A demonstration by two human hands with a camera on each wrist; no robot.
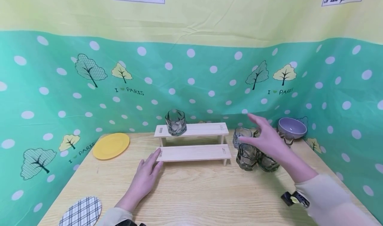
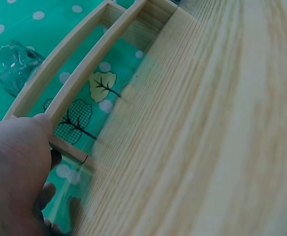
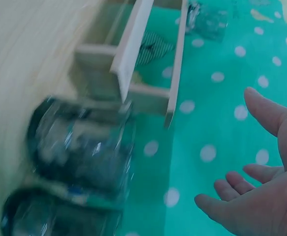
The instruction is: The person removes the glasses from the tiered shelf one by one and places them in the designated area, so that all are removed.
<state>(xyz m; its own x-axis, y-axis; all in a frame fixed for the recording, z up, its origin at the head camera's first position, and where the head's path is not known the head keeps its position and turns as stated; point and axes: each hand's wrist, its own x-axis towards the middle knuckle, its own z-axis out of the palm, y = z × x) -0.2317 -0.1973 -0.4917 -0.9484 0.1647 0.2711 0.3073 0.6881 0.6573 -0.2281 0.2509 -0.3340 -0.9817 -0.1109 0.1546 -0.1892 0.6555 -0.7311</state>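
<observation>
My left hand [image 1: 145, 177] rests with its fingertips at the left end of the lower step of a two-tier wooden shelf [image 1: 194, 153]. In the left wrist view a digit of that hand touches the end of the shelf board [image 2: 79, 78]. A faceted grey drinking glass [image 1: 176, 123] stands on the upper step, towards the left. My right hand [image 1: 269, 139] hovers over a group of similar glasses [image 1: 247, 156] to the right of the shelf, thumb and fingers spread apart with nothing between them. It partly hides the glasses behind in the head view.
A purple bowl [image 1: 292, 127] sits at the back right corner of the wooden table [image 1: 191, 196]. At the back left lies a yellow plate [image 1: 111, 146], and a checked round mat [image 1: 82, 212] is at the front left. A green dotted cloth [image 1: 191, 86] hangs behind.
</observation>
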